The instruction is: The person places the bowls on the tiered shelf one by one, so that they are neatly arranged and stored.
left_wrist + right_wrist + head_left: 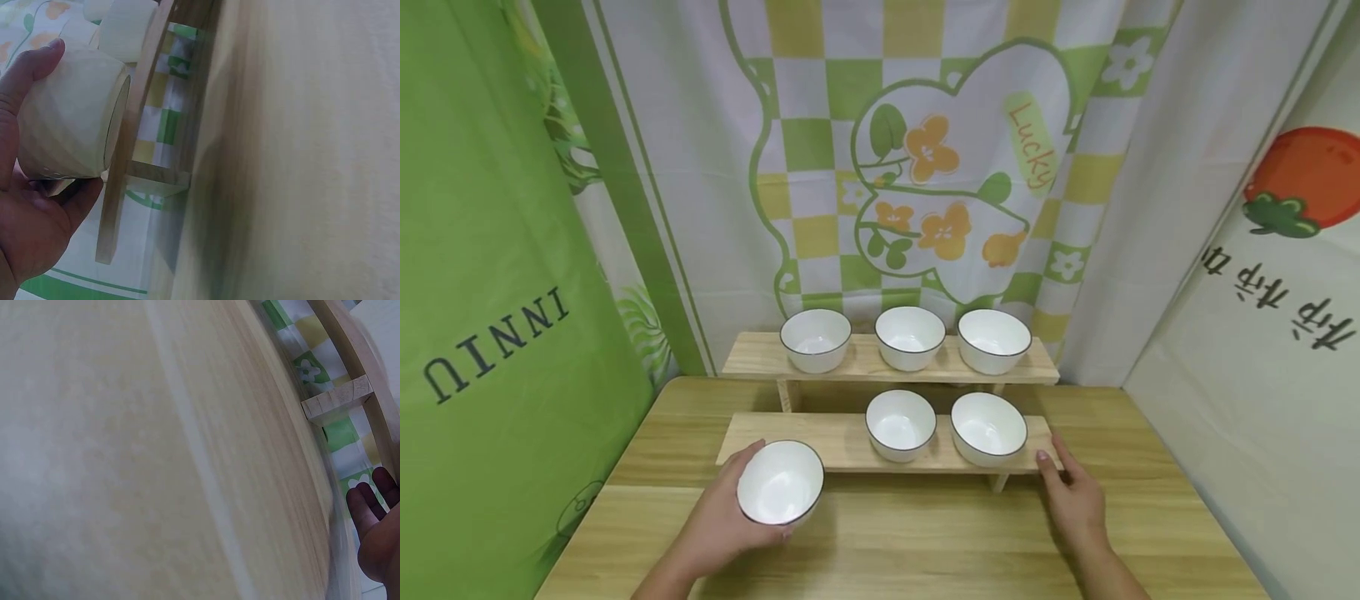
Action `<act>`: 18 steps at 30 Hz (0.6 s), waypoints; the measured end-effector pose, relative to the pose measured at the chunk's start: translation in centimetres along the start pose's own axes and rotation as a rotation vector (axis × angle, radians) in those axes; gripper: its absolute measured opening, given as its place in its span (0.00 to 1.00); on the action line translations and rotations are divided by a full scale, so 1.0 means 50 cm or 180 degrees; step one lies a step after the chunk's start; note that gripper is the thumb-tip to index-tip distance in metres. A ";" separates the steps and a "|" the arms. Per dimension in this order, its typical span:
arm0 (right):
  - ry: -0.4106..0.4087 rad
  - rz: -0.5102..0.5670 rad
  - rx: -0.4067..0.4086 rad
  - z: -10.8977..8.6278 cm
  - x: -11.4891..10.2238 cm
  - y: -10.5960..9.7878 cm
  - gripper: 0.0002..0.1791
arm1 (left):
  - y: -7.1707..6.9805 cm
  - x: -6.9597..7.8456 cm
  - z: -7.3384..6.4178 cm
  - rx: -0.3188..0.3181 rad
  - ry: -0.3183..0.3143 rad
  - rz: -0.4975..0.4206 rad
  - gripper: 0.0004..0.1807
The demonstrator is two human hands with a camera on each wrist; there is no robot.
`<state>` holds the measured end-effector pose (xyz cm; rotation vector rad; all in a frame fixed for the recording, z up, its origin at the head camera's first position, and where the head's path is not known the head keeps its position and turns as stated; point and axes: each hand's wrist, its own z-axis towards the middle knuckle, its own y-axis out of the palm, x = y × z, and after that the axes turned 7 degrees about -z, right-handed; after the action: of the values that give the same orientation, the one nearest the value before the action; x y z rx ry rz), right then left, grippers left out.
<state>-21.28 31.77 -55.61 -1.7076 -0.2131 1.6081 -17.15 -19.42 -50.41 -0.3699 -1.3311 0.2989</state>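
My left hand [730,508] grips a white bowl [781,483] with a thin dark rim, in front of the left end of the lower wooden shelf [842,457]. The left wrist view shows this bowl [72,115] tilted, the thumb on one side and fingers on the other. At that shelf's right end, my right hand [1077,504] holds the corner between thumb and forefinger. Other fingers [362,509] extend below the board in the right wrist view. Two similar bowls, a middle one [901,427] and a right one [988,429], stand on the lower shelf.
Behind and higher, an upper wooden shelf [752,354] bears three matching bowls: left [816,342], middle [910,339] and right [994,342]. Both shelves stand on a wood-grain table [925,550]. Printed curtains [700,208] hang around the back and sides.
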 end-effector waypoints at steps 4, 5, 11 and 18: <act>-0.0001 0.0014 -0.0006 -0.002 0.000 0.001 0.39 | -0.003 0.004 0.023 0.0032 0.0021 -0.0086 0.69; -0.0001 0.0017 -0.0008 -0.003 0.001 0.001 0.39 | -0.002 0.005 0.028 0.0040 0.0012 -0.0121 0.69; -0.0015 0.0030 0.0015 -0.004 0.001 0.003 0.38 | 0.005 0.004 0.064 0.0086 -0.0118 -0.0253 0.68; -0.0009 0.0034 0.0053 -0.004 0.000 0.003 0.38 | 0.026 0.001 0.105 0.0136 -0.0274 -0.0221 0.70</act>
<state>-21.17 31.60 -55.73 -1.6966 -0.1919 1.6157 -22.25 -17.73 -49.92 -0.2770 -1.4166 0.2874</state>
